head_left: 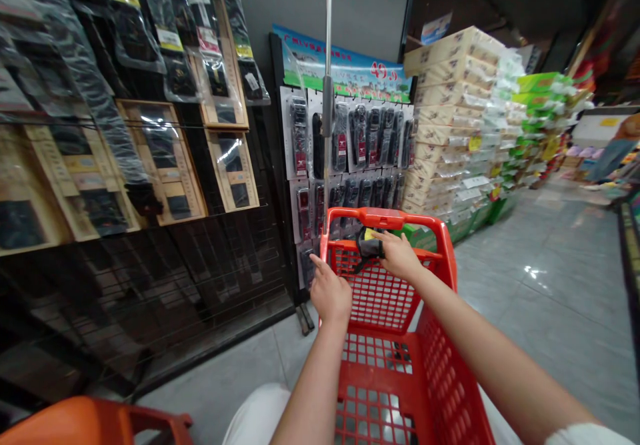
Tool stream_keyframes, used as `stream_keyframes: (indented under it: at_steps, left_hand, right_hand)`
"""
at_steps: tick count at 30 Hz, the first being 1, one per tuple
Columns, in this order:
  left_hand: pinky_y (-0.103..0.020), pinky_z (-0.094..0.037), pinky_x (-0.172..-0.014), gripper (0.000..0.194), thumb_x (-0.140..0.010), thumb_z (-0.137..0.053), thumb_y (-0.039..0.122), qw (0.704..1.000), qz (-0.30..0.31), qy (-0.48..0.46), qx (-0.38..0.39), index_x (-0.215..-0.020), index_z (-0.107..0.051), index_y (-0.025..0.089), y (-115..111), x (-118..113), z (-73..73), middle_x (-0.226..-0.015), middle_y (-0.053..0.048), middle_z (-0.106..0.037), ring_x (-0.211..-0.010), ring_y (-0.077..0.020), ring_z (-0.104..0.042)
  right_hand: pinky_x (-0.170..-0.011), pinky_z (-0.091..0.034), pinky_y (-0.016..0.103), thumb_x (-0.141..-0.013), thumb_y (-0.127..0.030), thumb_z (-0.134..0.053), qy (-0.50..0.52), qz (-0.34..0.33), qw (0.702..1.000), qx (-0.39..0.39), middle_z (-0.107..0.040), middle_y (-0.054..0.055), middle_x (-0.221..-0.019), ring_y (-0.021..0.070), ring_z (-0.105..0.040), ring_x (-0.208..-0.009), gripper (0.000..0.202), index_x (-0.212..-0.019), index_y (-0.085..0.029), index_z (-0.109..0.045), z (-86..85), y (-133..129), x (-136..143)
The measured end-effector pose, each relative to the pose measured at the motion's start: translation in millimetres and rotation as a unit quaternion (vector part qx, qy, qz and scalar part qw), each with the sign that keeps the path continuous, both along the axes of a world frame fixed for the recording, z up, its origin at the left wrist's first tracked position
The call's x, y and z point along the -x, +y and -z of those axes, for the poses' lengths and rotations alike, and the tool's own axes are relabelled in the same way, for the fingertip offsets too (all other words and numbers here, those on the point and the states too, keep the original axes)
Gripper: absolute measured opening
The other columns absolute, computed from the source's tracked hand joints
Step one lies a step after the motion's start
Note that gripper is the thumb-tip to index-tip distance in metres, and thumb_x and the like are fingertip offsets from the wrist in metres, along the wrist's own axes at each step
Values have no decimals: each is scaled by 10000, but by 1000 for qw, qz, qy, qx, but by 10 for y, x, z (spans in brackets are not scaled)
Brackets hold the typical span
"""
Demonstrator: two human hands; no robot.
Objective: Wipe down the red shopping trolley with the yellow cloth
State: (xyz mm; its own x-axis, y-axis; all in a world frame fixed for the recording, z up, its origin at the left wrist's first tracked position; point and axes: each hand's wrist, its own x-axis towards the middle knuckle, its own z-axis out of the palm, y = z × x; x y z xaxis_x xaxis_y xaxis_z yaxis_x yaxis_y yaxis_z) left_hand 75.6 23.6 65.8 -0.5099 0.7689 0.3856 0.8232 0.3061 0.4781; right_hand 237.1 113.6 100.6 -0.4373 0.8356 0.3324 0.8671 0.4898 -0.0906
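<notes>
A: Where is the dark strap-like item?
B: Just inside the far side of the red basket, below its red handle. A yellow patch shows at its top; dark straps hang against the mesh wall.

A: State of the hands?
B: Right hand at the item's right end, touching it, index finger stretched along the top. Cannot tell whether the grip closes fully. Left hand at the basket's left edge, index finger out, the others curled. Cannot tell whether it holds anything.

A: Position of the basket?
B: Between the person's white-clothed legs, over a grey tiled floor. Its bottom is an open grid. A thin metal pole with a grey sleeve stands upright in line with the left end of the handle.

A: Surroundings?
B: Ahead, a rack of dark hanging packs under a blue and green sign reading 49 in red. Left, window-fronted boxes and plastic-wrapped packs. Right, stacked cream cartons, green boxes beyond. Lower left corner, an orange stool-like object, partly cut off.
</notes>
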Motion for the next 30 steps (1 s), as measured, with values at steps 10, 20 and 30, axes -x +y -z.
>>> stream_keyframes:
  at_steps: [10, 20, 30]
  left_hand:
    - [-322, -520, -782, 728, -805, -470, 141, 1000, -5, -6, 7, -1479, -244, -21, 6, -31, -25, -1192, -220, -641, -948, -254, -677]
    - [-344, -524, -820, 731, -810, -465, 143, 1000, 4, 3, 4, -1474, -232, -51, -23, 72, -42, -1238, -240, -615, -995, -272, -666]
    - [-326, -516, -870, 661, -812, -473, 143, 1000, 8, 11, 16, -1447, -353, 3, 10, -18, -46, -1366, -209, -549, -1040, -253, -658]
  right_hand:
    - [-971, -382, 392, -992, -516, -235, 80, 23, 997, -5, -556, 20, -1367, 234, -452, -1253, 495, -1269, -337, -604, 20, -39, 649]
    - [-906, -359, 375, -911, -351, -520, 5, -16, 994, -108, -560, 72, -1329, 268, -447, -1173, 428, -1337, -313, -536, 212, -50, 271]
    - [-972, -286, 503, -829, -486, -572, 54, 38, 992, -111, -495, 123, -1344, 347, -367, -1218, 580, -1367, -283, -501, 278, -113, 672]
